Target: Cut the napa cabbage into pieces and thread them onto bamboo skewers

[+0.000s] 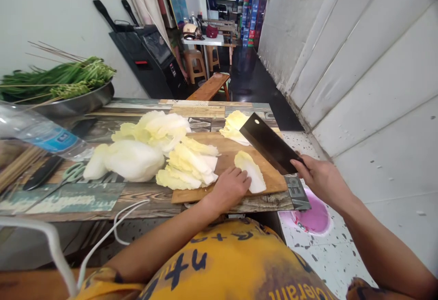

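My right hand (316,174) grips a dark cleaver (270,144) with a hole near its far corner, its blade raised and tilted above the right part of the wooden cutting board (226,154). Under my left hand (232,183), curled fingers press on the left edge of a single cabbage leaf (252,172). A stack of napa cabbage pieces (190,165) lies on the board left of that hand. Beyond the blade, partly hidden by it, rests a yellow cabbage leaf (235,126). Whole cabbage (133,159) and loose leaves (153,128) sit left of the board.
On the table's left are a metal bowl (85,102) of green vegetables with skewers, a plastic bottle (51,135), scissors (73,172) and a black-handled knife (44,172). A white cable (118,224) hangs at the front edge. A white wall (386,62) runs along the right.
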Motion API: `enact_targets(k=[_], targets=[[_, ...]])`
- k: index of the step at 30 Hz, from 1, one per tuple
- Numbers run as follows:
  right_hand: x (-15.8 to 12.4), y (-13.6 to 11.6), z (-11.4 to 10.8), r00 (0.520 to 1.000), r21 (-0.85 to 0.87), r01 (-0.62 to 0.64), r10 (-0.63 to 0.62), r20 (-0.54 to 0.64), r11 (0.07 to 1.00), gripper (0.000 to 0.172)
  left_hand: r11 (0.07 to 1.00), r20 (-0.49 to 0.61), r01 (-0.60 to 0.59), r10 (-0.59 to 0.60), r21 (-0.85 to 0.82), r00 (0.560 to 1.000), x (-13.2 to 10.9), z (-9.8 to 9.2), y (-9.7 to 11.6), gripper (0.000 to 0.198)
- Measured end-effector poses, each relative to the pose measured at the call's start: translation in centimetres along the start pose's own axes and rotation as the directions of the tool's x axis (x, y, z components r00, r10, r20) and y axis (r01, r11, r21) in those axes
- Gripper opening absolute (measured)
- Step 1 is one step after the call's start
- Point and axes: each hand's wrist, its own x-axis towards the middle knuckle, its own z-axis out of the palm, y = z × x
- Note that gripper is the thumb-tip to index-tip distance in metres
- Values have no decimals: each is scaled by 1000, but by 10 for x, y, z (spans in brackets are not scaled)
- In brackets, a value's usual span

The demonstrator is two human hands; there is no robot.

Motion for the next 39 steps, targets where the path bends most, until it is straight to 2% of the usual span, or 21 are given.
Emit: enact_targets(k=[4, 8, 13, 26, 34, 39], targets=[[-3, -14, -6, 998, -62, 42, -39, 59, 997, 44, 991, -109, 123, -116, 56, 987, 12, 15, 15, 19], [-6, -21, -5, 984, -84, 60, -45, 173, 995, 38, 983, -82, 178, -174, 38, 981, 14, 16, 24, 16], [-9, -21, 2, 965, -106, 88, -59, 257, 990, 34, 987, -84, 158, -154, 43, 985, 10, 18, 24, 20], [-3, -28, -5, 939, -191, 173, -103, 329, 966, 33, 985, -82, 170, -170, -6, 982, 9, 19, 23, 23], [-3, -30, 2, 936, -324, 301, -213, 279, 897, 37, 987, -146, 164, -163, -6, 976, 9, 23, 23, 24], [-1, -30, 0, 924, -293, 294, -192, 332, 910, 36, 988, -138, 155, -156, -23, 978, 8, 24, 23, 26]])
